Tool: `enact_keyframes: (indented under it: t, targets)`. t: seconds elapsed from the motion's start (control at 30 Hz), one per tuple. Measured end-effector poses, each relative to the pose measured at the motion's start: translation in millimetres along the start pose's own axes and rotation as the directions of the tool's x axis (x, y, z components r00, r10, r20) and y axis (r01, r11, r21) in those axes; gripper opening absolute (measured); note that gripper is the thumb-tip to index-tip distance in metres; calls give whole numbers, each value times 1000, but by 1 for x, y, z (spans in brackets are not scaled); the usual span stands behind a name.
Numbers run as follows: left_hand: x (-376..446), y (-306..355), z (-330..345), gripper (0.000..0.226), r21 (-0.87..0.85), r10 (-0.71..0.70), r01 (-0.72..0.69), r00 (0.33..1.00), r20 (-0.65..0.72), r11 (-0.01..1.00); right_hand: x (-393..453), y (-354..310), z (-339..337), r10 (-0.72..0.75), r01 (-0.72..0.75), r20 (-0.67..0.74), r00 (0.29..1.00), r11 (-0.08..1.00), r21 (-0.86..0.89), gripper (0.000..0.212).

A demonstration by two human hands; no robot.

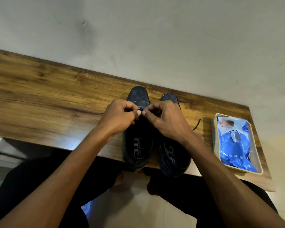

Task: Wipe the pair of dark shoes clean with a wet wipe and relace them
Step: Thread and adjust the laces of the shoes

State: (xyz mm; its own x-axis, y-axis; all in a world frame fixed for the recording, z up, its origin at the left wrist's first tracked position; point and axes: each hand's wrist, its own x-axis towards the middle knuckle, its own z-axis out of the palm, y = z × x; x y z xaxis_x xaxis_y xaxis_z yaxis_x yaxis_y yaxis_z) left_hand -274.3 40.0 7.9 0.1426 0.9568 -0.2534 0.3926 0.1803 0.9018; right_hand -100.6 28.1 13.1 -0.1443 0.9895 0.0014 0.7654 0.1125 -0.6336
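Left shoe (138,129): it stands on the wooden shelf (48,99), heel at the near edge, touching the right shoe (173,145). It looks light and soft; I judge the heel rim is the best place to hold it.
Left hand (120,116): fingers curled, pinching a thin dark lace (141,109) over the left shoe.
Right hand (164,117): same pinch, thumbs almost touching.
Lace: thin, limp, easy to slip; hold it near the tip.
Loose lace (197,124): right of the shoes.
Wipes pack (234,143): in a tray (260,167), right.
Room: pale wall (155,38) behind.
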Motion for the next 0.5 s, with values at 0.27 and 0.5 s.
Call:
enact_keyframes:
  t: [0.27, 0.5]
  targets:
    - [7, 0, -6, 9, 33, -51, 51, 999, -5, 998, -5, 5, -7, -50, 69, 65, 997, 945, -320, 7]
    - [12, -3, -11, 9, 125, -31, 43, 995, -97, 991, -8, 12, -12, -18, 64, 98, 995, 873, -483, 10]
